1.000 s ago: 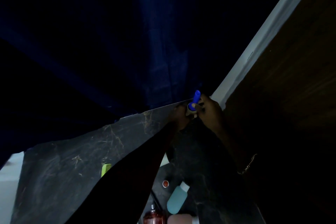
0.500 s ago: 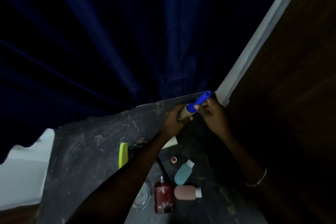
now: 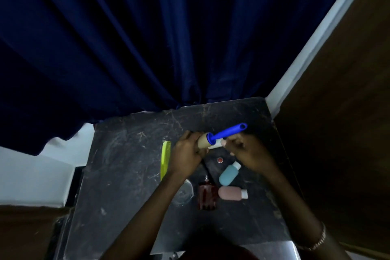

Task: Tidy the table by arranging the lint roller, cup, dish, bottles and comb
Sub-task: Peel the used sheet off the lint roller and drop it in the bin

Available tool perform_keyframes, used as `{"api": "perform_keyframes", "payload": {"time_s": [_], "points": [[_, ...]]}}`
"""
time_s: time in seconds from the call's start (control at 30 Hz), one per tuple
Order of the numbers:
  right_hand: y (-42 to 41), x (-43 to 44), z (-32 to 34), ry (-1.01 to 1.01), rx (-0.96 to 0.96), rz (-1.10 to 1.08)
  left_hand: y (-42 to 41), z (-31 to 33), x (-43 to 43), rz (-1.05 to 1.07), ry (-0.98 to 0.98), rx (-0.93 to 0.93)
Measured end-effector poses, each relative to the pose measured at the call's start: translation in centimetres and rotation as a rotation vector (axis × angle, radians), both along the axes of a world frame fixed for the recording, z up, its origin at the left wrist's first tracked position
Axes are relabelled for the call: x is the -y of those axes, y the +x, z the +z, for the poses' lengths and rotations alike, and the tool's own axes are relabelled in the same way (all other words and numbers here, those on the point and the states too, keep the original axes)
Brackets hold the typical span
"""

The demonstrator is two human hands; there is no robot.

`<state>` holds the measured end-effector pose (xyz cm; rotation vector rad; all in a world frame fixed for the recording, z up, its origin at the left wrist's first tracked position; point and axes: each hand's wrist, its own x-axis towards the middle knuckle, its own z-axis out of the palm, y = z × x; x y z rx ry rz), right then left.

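Observation:
Above the dark marble table (image 3: 126,186) I hold a lint roller (image 3: 223,134) with a blue handle and a tan roll. My left hand (image 3: 186,154) grips the roll end. My right hand (image 3: 247,152) pinches the white part under the handle. A yellow-green comb (image 3: 165,159) lies left of my left hand. Below the hands lie a teal bottle (image 3: 229,174), a pink bottle (image 3: 232,193) on its side and a dark red bottle (image 3: 207,195). A clear glass dish (image 3: 185,193) shows partly under my left forearm.
A small red cap (image 3: 220,160) lies near the teal bottle. A dark blue curtain (image 3: 168,38) hangs over the table's far edge. A wooden panel with a white frame (image 3: 316,38) stands close on the right. A white surface (image 3: 31,175) lies to the left.
My view has tilted down, so more of the table and its objects shows. Both hands have brought the lint roller nearer, and its handle now leans to the right.

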<state>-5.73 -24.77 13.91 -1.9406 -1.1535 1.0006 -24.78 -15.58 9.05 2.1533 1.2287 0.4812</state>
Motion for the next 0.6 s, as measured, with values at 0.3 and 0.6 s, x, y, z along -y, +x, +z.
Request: {"api": "perform_keyframes", "payload": {"time_s": [0.3,0.6], "points": [[-9.5,2.0,6.2,0.196,0.574,0.233,-8.5,2.3,3.6,0.0,0.212,-0.154],[-16.8,-1.3,2.1,-0.004,0.697,0.555,-15.3,3.9,5.1,0.046,0.368,-0.183]]}}
